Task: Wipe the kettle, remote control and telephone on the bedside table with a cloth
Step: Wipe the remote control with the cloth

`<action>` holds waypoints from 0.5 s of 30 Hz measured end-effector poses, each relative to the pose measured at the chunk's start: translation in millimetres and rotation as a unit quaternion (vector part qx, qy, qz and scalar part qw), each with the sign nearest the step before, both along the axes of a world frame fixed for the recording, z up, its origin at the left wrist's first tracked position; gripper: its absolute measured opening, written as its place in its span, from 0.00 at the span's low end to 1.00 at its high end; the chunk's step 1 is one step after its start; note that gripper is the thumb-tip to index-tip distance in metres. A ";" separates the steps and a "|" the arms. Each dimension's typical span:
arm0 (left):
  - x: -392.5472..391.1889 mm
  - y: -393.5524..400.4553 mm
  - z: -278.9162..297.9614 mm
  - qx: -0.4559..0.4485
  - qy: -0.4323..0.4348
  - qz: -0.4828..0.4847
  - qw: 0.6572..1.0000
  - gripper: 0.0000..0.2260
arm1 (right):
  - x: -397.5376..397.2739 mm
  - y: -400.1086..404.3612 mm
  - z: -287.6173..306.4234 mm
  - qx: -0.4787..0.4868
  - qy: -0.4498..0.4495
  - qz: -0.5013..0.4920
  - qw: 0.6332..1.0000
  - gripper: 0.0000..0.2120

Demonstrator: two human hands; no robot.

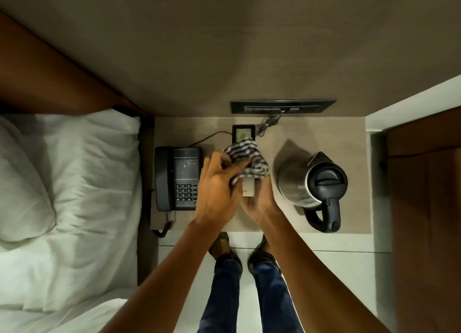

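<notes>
Standing at the near edge of the bedside table (287, 223), feet on pale floor. Reaching in over that edge: right hand (260, 203) curling closed around the near end of the remote control (243, 135), holding it above the table's middle; left hand (219, 185) pinching the striped cloth (247, 158) shut against the remote's midsection, leaving only the lit display at the far end showing. Sitting near the left edge, the telephone (178, 178), its coiled cord spilling over the near left corner. Sitting toward the right edge, the kettle (311, 180), handle pointing at the near edge. Lying bare, strips between remote and each neighbour. Running along the far edge, a switch panel (282, 106) on the wall.
</notes>
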State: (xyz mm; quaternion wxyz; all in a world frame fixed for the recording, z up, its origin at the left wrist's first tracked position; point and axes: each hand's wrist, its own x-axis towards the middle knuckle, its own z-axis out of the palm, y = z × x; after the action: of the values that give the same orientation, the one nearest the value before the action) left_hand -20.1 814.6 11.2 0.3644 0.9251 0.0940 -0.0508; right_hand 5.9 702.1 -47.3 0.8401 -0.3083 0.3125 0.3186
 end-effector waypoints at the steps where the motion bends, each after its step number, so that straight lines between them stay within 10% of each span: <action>1: -14.9 0.4 2.0 -0.011 0.006 0.001 1.000 0.19 | 1.0 0.0 0.5 -0.002 0.017 0.012 1.000 0.24; 15: 38.2 -12.3 8.6 0.016 0.014 0.005 1.000 0.17 | -1.8 8.5 -0.9 0.043 0.017 -0.036 0.998 0.18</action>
State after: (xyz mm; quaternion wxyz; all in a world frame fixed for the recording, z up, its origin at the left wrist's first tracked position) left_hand 18.1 802.2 19.8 0.3489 0.9294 0.1040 -0.0603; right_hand 4.1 710.5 -48.1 0.8578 -0.2554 0.3238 0.3067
